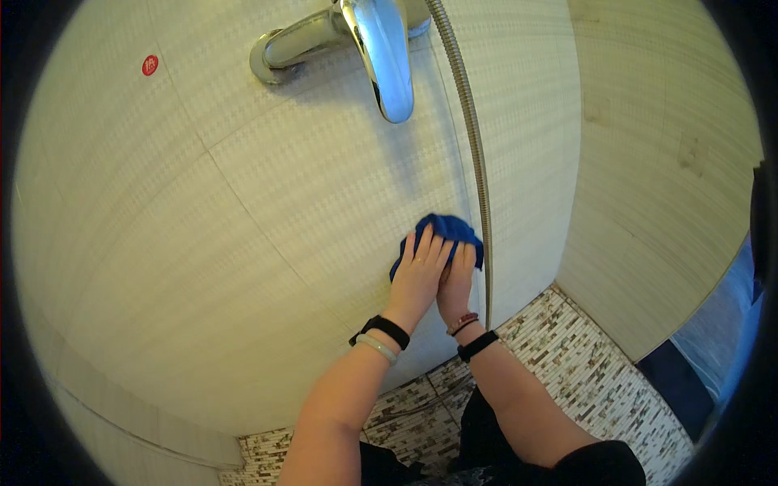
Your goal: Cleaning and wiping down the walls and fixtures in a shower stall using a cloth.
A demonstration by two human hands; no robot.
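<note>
A blue cloth [447, 228] is noted against the pale tiled wall [324, 202], below the chrome tap [391, 69] and just left of the metal shower hose [472, 134]. The left hand [416, 279] and the right hand [456, 285] are placed together on it, side by side, fingers extended; whether any fabric is gripped beneath the fingers cannot be told. Black bands [387, 330] are worn at both wrists. The mosaic floor [527, 356] is seen below.

The step in hand is judged to be the wiping of the wall under the tap. For the next move, even pressure is judged to be called for, with the cloth kept flat and drawn along the tile. Care is advised beside the hose, as it could be snagged or knocked.
</note>
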